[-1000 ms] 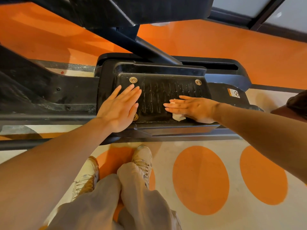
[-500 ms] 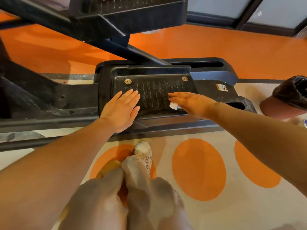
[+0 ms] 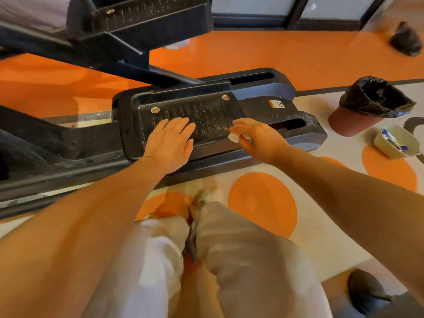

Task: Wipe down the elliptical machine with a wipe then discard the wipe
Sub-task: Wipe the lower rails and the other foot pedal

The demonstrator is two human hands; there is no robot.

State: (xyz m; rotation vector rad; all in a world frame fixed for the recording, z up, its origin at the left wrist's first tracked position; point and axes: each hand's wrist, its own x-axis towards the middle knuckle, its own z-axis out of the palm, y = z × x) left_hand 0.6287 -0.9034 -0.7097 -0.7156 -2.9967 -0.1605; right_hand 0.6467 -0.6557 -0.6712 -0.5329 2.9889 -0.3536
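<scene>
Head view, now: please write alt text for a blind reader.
A person's right hand holds a white wipe at the edge of a black elliptical pedal, while the left hand rests flat on it. A lined trash bin stands to the right.

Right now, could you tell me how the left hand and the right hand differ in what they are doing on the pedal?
The left hand lies flat, fingers straight, on the near pedal; the right hand is curled and raised at the pedal's right end. The left hand holds nothing; the right hand pinches a small white wipe. The left hand covers the ribbed tread; the right hand sits nearer the bin. Both are bare.
</scene>
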